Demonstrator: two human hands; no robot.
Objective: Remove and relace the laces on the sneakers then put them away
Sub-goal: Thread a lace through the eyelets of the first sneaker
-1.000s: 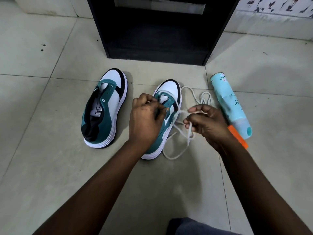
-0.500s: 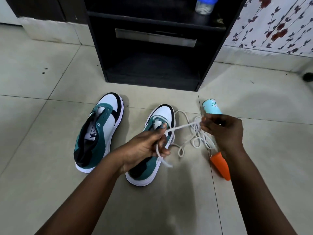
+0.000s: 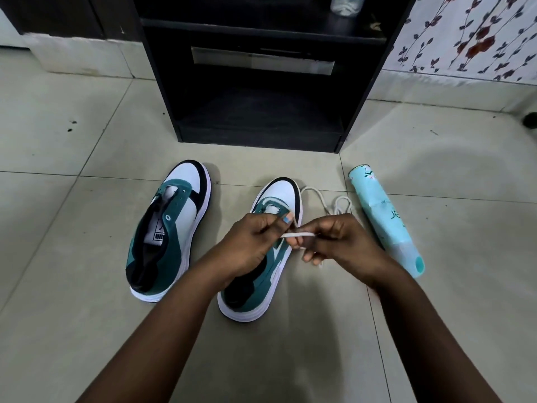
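Observation:
Two teal, white and black sneakers stand on the tiled floor. The left sneaker [image 3: 170, 228] has no lace in its eyelets. Over the right sneaker [image 3: 261, 274] my left hand [image 3: 250, 245] and my right hand [image 3: 340, 242] meet. Both pinch a short stretch of the white lace [image 3: 299, 234] between them. More of this lace lies in loops [image 3: 340, 203] on the floor beyond my right hand, beside the sneaker's toe. My hands hide most of the right sneaker's eyelets.
A light-blue spray can [image 3: 383, 219] lies on the floor right of the lace. A black shelf unit [image 3: 261, 82] stands behind the sneakers, with a bottle [image 3: 345, 4] on its upper shelf. Floral wallpaper [image 3: 470, 36] covers the right wall.
My right hand, which had pulled the lace out to the right, has come back to the left hand over the right sneaker. The view has dropped a little.

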